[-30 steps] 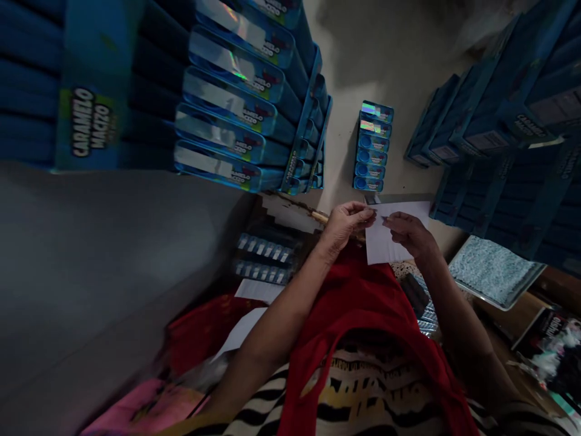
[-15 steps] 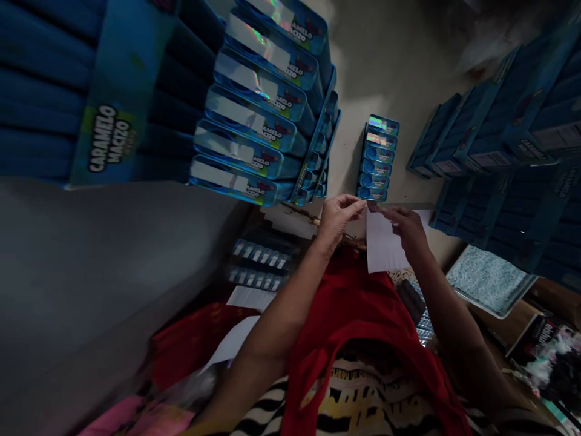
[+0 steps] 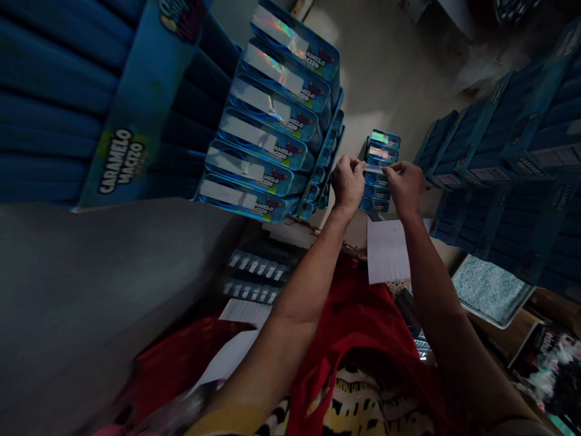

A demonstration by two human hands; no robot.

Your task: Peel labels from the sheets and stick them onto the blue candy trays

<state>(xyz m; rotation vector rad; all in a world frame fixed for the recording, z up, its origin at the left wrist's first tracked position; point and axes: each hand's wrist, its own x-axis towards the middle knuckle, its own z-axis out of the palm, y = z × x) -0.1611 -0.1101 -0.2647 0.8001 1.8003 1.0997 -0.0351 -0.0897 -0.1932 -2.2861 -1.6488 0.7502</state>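
My left hand (image 3: pixel 349 184) and my right hand (image 3: pixel 405 186) are pinched around the two ends of a narrow pale sticker (image 3: pixel 374 169), stretched level between them. It hangs over or lies against the third box down in a small row of blue candy boxes (image 3: pixel 376 194); whether it touches is unclear. Shiny rainbow stickers (image 3: pixel 384 152) cross the two farthest boxes of that row. On the nearer boxes, round marks show with no strip over them. Just below the row lies a white sheet (image 3: pixel 387 251), partly behind my right wrist.
Large stacked blue boxes (image 3: pixel 267 133) marked "Caramelo Macizo" rise at the left, many bearing pale strips. More blue packs (image 3: pixel 503 163) stand at the right. Beneath these sits a tray of pale blue pieces (image 3: pixel 488 287). A red apron (image 3: pixel 358 309) covers my front.
Both hands have moved forward from the white sheet to the row of boxes. The sticker is now drawn out straight between them. The view has shifted slightly.
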